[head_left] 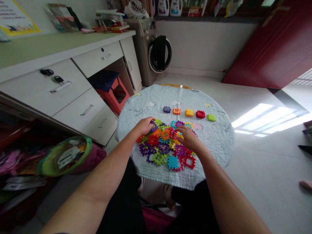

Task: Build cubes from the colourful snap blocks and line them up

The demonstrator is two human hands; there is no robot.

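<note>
A heap of colourful plastic interlocking square tiles (159, 158) lies on the round cloth-covered table before me. My left hand (143, 126) is at the heap's far left edge, its bent fingers on a purple tile (154, 126). Over the right side of the heap, my right hand (187, 136) has thumb and fingers closed at a red tile (173, 134). Beyond the heap, a spaced row holds a dark purple tile (167, 109), an orange one (176, 111), a yellow one (189, 112), a red one (200, 114) and a green one (212, 117).
The light blue tablecloth (219, 143) hangs over the table's edge. To the left are a white drawer cabinet (80, 94), a red stool (117, 94) and a bin (90, 156). A washing machine (143, 48) with its door open stands behind, and a red door (265, 48) at right.
</note>
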